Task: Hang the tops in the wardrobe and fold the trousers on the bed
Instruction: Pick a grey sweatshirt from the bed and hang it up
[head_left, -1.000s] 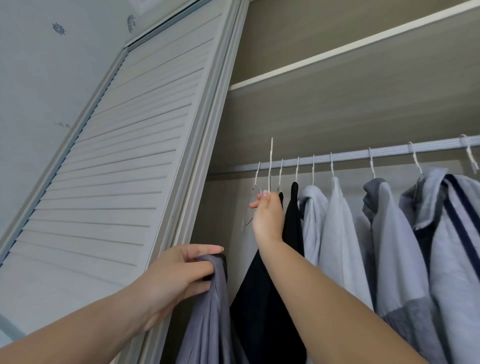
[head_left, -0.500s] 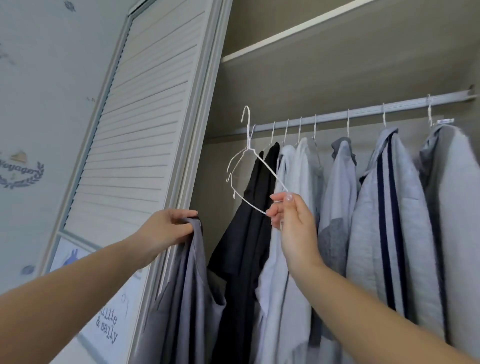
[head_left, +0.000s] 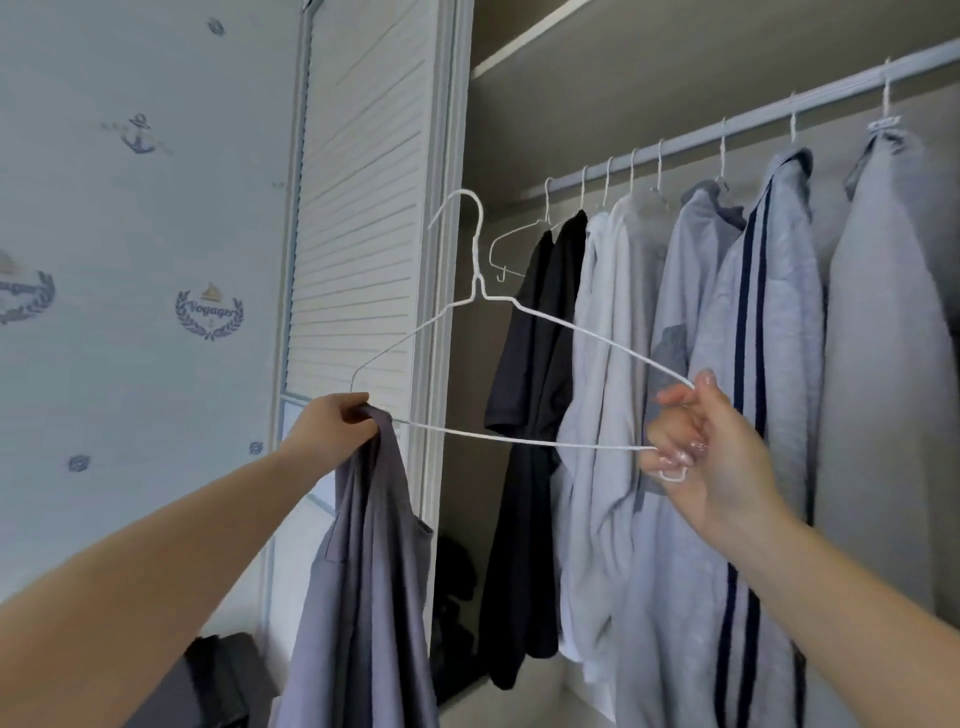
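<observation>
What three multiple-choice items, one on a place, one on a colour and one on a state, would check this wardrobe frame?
1. Where is the white wire hanger that the right hand holds?
A. hooked on the rail
B. off the rail, in front of the open wardrobe
C. lying on the shelf

2. What colour is the top in the left hand?
A. grey-purple
B. red
C. bright yellow

3. What state is that top in?
A. already on the hanger
B. folded flat
C. bunched in the hand, hanging loose, not yet on the hanger

Key: 1 B, its hook is in the air, left of the rail. 2 A, the cloth is a dull grey-purple. 3 C, the left hand grips it by the hanger's left end.
</observation>
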